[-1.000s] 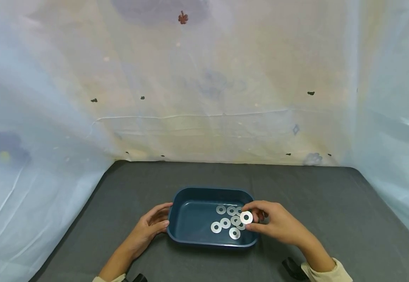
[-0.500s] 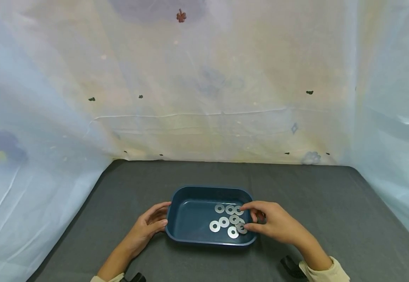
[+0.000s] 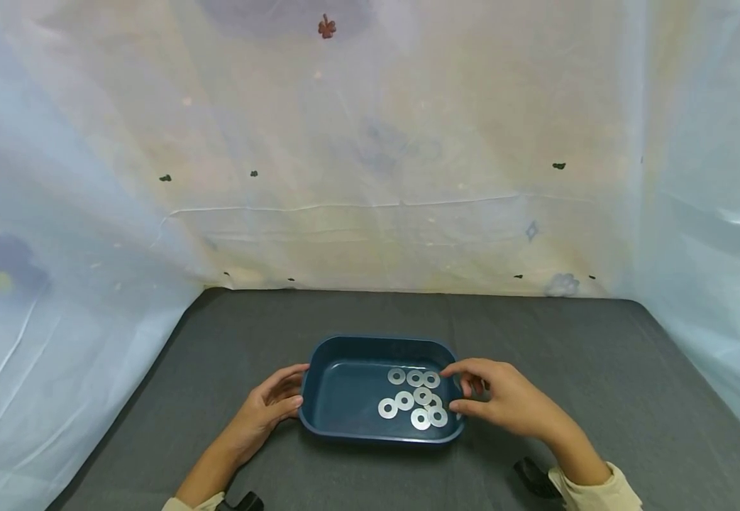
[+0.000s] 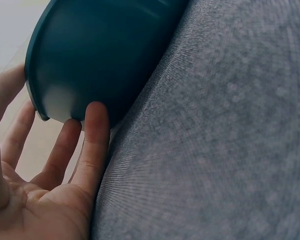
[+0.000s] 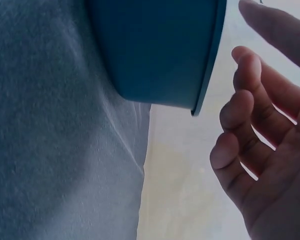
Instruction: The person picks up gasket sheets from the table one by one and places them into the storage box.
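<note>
A dark blue rectangular tray (image 3: 350, 397) stands on the grey cloth, with several flat metal washers (image 3: 387, 408) lying in its right half, some overlapping. My left hand (image 3: 272, 406) touches the tray's left end, its fingers fairly straight against the outer wall in the left wrist view. Over the tray's right end hovers my right hand (image 3: 504, 397), thumb and forefinger apart and nothing between them. Its fingers (image 5: 240, 112) are loosely bent beside the rim in the right wrist view. The washer nearest the right thumb (image 3: 437, 416) partly covers its neighbours.
Grey cloth (image 3: 344, 312) covers the table around the tray. A pale printed curtain (image 3: 370, 156) rises behind the table and along both sides. Dark straps or devices (image 3: 532, 479) sit at both wrists by the light sleeves.
The washer pinched in my right hand dropped into the tray onto the others and now lies flat. My right hand has drawn back slightly to the right. The left hand stays at the tray.
</note>
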Tool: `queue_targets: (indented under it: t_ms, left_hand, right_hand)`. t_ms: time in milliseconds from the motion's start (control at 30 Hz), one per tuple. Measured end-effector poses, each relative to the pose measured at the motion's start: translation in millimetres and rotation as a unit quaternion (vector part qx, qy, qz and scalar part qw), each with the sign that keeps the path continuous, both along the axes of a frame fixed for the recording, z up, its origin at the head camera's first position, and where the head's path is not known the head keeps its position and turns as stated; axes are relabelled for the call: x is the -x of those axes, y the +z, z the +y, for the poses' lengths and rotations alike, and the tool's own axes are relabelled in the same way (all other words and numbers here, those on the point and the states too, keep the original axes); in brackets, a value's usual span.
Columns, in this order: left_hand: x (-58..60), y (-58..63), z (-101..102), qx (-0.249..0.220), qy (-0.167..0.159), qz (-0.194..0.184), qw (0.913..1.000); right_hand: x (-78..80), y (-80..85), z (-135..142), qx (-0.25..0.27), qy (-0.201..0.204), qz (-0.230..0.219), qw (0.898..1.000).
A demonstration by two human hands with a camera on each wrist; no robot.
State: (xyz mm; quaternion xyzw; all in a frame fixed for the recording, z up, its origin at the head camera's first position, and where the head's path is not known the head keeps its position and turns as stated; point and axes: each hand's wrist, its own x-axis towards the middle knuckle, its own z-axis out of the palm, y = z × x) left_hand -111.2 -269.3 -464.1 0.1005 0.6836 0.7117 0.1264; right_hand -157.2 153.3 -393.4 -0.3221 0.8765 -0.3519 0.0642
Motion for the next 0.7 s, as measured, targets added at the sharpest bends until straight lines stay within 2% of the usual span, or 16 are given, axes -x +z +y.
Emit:
queue_targets:
  t_ms: [300, 533, 700]
  left_hand:
    - [0.0, -0.7, 0, 0.007, 0.012, -0.019, 0.9997]
    - [-1.4, -0.9, -1, 0.008, 0.003, -0.017, 0.9998]
    - [-0.8, 0.7, 0, 0.011, 0.004, -0.017, 0.9998]
  right_hand:
    - [2.0, 2.3, 12, 0.005, -0.005, 0.016, 1.000]
    - [0.2, 1.5, 16, -0.024, -0.028, 0.024, 0.999]
    - [0.8, 0.0, 16, -0.050, -0.045, 0.045, 0.997]
